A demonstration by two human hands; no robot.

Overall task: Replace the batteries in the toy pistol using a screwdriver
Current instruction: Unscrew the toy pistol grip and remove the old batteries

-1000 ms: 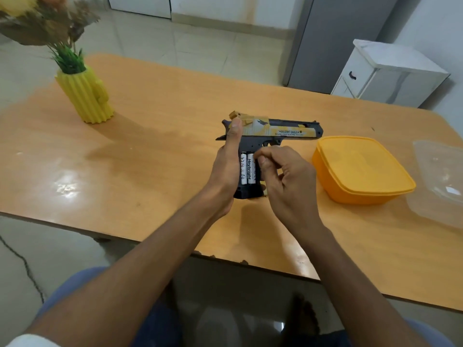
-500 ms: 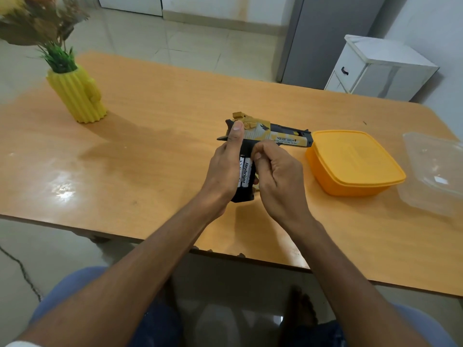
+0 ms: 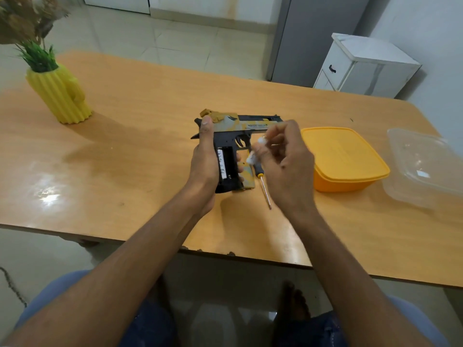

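1. Knees (image 3: pixel 150 321) in blue cloth fill the bottom edge of the frame, with both bare forearms reaching up from there over the near edge of the wooden table (image 3: pixel 100 196).
2. Left hand (image 3: pixel 204 161), at centre frame, wraps around the grip of the toy pistol (image 3: pixel 240 128), thumb lying up along its rear; the pistol lies on its side, barrel pointing right.
3. Its battery bay (image 3: pixel 226 162) is open, with one white cell (image 3: pixel 221 162) seen at its left side.
4. Right hand (image 3: pixel 285 164), just right of the pistol, pinches a white battery (image 3: pixel 256 151) in curled fingers; it is blurred.
5. A screwdriver (image 3: pixel 263 184) lies on the table under that hand, beside a yellow-patterned cover (image 3: pixel 246 177).
6. Right of centre sits an orange lidded box (image 3: pixel 345 156), then a clear container (image 3: pixel 426 166).
7. A yellow cactus-shaped vase (image 3: pixel 60 96) stands at upper left.
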